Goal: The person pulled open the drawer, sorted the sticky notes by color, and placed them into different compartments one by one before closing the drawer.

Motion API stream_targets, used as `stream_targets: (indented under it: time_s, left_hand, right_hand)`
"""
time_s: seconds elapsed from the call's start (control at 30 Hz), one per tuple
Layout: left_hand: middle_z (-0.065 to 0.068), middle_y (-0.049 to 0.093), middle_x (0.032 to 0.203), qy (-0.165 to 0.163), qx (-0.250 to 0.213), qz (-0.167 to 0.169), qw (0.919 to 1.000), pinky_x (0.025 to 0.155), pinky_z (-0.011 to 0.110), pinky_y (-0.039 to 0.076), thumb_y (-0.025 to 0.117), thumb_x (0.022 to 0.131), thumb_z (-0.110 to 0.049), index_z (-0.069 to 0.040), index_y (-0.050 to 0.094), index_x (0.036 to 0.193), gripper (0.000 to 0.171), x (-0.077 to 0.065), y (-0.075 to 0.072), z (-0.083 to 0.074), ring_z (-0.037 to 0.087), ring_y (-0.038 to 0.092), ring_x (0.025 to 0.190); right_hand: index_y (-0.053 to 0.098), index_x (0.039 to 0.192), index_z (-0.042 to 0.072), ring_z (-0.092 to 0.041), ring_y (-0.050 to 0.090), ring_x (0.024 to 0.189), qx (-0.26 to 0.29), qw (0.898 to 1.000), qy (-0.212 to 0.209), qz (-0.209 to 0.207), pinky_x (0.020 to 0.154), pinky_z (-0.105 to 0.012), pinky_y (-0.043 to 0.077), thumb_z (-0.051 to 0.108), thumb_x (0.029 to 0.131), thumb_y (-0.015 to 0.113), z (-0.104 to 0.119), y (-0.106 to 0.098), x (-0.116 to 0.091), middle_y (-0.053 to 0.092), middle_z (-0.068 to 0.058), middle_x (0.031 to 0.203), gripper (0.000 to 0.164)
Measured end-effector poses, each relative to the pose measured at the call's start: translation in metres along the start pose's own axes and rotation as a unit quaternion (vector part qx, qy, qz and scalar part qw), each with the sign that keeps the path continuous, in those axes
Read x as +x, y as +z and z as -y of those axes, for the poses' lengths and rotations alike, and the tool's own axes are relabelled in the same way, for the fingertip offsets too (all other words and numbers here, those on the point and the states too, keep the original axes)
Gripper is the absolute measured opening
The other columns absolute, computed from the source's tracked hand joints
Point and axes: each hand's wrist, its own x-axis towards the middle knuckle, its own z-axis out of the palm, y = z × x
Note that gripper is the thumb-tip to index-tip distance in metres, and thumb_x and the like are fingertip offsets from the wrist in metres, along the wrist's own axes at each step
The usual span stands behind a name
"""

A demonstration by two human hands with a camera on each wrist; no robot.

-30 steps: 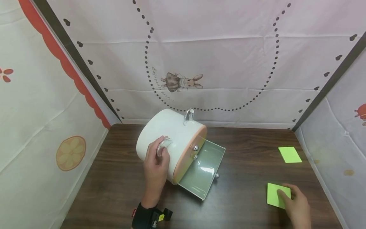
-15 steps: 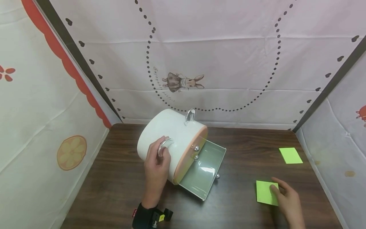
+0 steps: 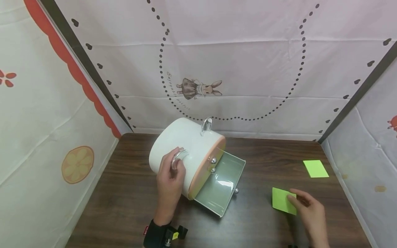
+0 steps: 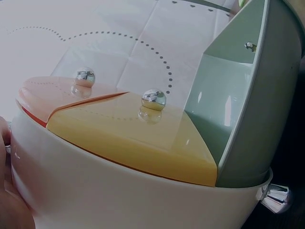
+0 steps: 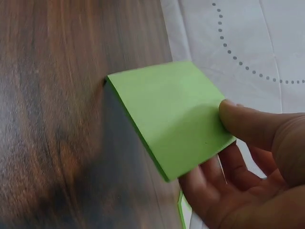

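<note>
A white rounded storage box (image 3: 181, 139) lies on the table with its green drawer (image 3: 218, 186) pulled out. In the left wrist view its pink drawer (image 4: 43, 98) and yellow drawer (image 4: 133, 138) stay closed, each with a silver knob. My left hand (image 3: 170, 177) grips the clear loop handle (image 3: 175, 159) on the box's near side. Between thumb and fingers, my right hand (image 3: 311, 210) pinches a pad of green sticky notes (image 3: 283, 200) by its right side. That pad (image 5: 167, 114) is tilted and raised off the table in the right wrist view.
A second green sticky-note pad (image 3: 315, 168) lies flat near the table's right edge. Another clear handle (image 3: 206, 125) stands on the box's far side. Printed cloth walls (image 3: 248, 69) enclose the dark wooden table (image 3: 263, 155) at the back and sides.
My right hand has carried the green pad left and slightly up, lifting it off the table. The left hand, box and open drawer hold their places.
</note>
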Motion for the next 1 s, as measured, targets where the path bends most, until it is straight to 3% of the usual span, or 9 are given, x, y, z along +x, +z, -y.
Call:
stream_targets:
  time_s: [0.07,0.17,0.27,0.47,0.67,0.8,1.0]
  left_hand:
    - [0.0,0.064,0.138,0.001,-0.003,-0.001,1.0,0.109,0.03,0.05,0.06,0.101,0.004,-0.016,0.064,0.143,0.046,0.0,0.0,0.0,0.022,0.062,0.123]
    - [0.001,0.064,0.137,0.005,-0.005,-0.005,1.0,0.109,0.029,0.05,0.06,0.101,0.006,-0.015,0.064,0.143,0.047,0.001,0.001,-0.001,0.021,0.062,0.122]
    - [0.004,0.065,0.136,0.011,-0.006,-0.008,0.9999,0.109,0.028,0.05,0.061,0.1,0.008,-0.013,0.065,0.142,0.047,0.001,0.001,-0.002,0.022,0.062,0.121]
    - [0.005,0.065,0.135,0.009,-0.013,-0.01,0.9998,0.109,0.028,0.05,0.061,0.099,0.008,-0.012,0.065,0.142,0.047,0.001,0.002,-0.003,0.022,0.062,0.121]
    - [0.003,0.065,0.136,0.01,-0.006,-0.008,0.9999,0.109,0.029,0.05,0.061,0.099,0.008,-0.013,0.065,0.142,0.048,0.001,0.002,-0.002,0.021,0.062,0.122]
    - [0.003,0.065,0.136,0.008,-0.008,-0.008,0.9999,0.109,0.028,0.05,0.061,0.099,0.007,-0.013,0.065,0.142,0.048,0.001,0.002,-0.002,0.022,0.062,0.122]
    - [0.003,0.065,0.136,0.011,-0.013,-0.01,0.9998,0.109,0.03,0.05,0.061,0.099,0.008,-0.013,0.065,0.142,0.048,0.001,0.002,-0.001,0.022,0.062,0.122]
  right_hand:
    - [0.075,0.132,0.008,0.003,0.058,0.101,-0.002,1.0,-0.01,-0.012,0.078,-0.013,0.047,0.037,0.095,0.083,0.002,0.003,-0.001,0.069,-0.014,0.137,0.047]
    - [0.075,0.131,0.007,0.004,0.064,0.093,0.022,0.999,-0.019,-0.013,0.076,-0.016,0.053,0.035,0.094,0.084,0.005,0.006,-0.002,0.075,-0.009,0.124,0.047]
    - [0.072,0.135,0.003,-0.003,0.071,0.089,0.094,0.995,-0.007,0.012,0.077,-0.022,0.06,0.031,0.094,0.084,0.009,0.009,-0.002,0.077,-0.001,0.113,0.051]
    - [0.062,0.145,-0.002,-0.014,0.076,0.093,0.215,0.974,0.007,0.079,0.088,-0.028,0.061,0.023,0.097,0.081,0.022,0.019,-0.003,0.076,0.007,0.111,0.058]
    - [0.058,0.146,-0.006,-0.015,0.076,0.097,0.239,0.964,-0.033,0.11,0.093,-0.034,0.06,0.016,0.099,0.078,0.04,0.036,-0.006,0.073,0.001,0.119,0.056]
    - [0.063,0.142,-0.004,-0.016,0.076,0.096,0.23,0.967,-0.036,0.102,0.091,-0.033,0.061,0.018,0.099,0.079,0.05,0.046,-0.007,0.074,-0.003,0.119,0.051]
    - [0.067,0.137,-0.005,-0.017,0.075,0.099,0.252,0.962,-0.032,0.1,0.092,-0.039,0.061,0.01,0.098,0.079,0.057,0.058,-0.01,0.075,-0.006,0.119,0.044]
